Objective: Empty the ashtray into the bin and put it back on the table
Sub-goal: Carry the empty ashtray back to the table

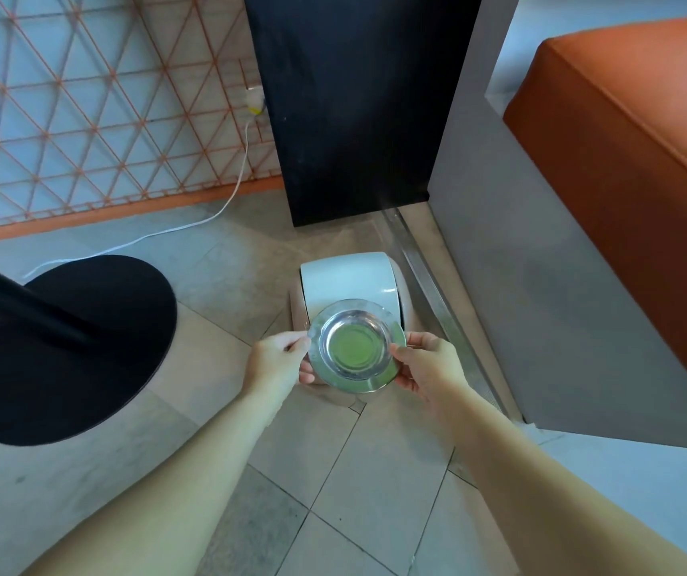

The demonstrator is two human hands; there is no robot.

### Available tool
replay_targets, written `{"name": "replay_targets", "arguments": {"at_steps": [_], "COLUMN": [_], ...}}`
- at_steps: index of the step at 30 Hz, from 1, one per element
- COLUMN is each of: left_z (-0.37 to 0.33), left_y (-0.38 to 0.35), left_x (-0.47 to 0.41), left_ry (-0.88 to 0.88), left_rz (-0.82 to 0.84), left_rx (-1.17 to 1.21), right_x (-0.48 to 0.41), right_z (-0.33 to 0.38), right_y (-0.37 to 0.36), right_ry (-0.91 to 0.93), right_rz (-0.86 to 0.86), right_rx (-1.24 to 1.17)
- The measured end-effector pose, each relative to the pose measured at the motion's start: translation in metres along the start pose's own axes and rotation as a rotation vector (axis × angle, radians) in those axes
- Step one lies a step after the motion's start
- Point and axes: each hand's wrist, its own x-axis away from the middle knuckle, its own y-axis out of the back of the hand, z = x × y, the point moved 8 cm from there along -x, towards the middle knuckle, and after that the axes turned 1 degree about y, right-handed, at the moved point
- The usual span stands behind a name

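A round shiny metal ashtray [356,346] with a wide flat rim and a greenish reflection in its bowl hangs level above a white swing-lid bin [348,282] on the floor. My left hand [279,359] pinches the ashtray's left rim. My right hand [427,363] grips its right rim. The bowl faces up towards me and I see nothing lying in it. The ashtray and my hands hide the bin's front part.
A black round table base [84,351] with its black pole [13,303] stands on the tiled floor at the left. Behind the bin is a black panel [358,106]. An orange seat [632,130] on a grey base is at the right. A white cable [225,201] runs along the floor.
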Motion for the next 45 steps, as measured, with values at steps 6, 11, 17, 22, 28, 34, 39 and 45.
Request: {"name": "replay_targets", "arguments": {"at_steps": [6,11,17,22,28,34,39,45], "left_z": [-0.018,-0.076,-0.160,-0.191,-0.193,-0.193,-0.182,-0.152], "left_y": [0.015,0.043,0.083,0.108,0.139,0.182,0.239,0.339], "left_x": [0.047,0.111,0.190,0.269,0.358,0.398,0.420,0.470], "left_ry": [0.098,0.090,0.032,0.016,0.045,0.024,0.001,-0.043], "left_rz": [-0.007,-0.009,-0.014,-0.021,-0.056,-0.093,-0.135,-0.159], "left_rx": [0.004,0.051,0.130,0.176,0.261,0.291,0.325,0.341], "right_x": [0.040,0.107,0.206,0.292,0.378,0.426,0.462,0.539], "right_z": [0.036,0.101,0.182,0.212,0.221,0.224,0.209,0.175], "right_y": [0.004,0.005,0.008,0.023,0.032,0.010,-0.035,-0.110], "right_ry": [0.076,0.150,0.207,0.239,0.252,0.293,0.300,0.328], "right_rz": [0.011,0.071,0.132,0.170,0.253,0.312,0.341,0.410], "right_rx": [0.291,0.374,0.316,0.303,0.283,0.268,0.257,0.250]}}
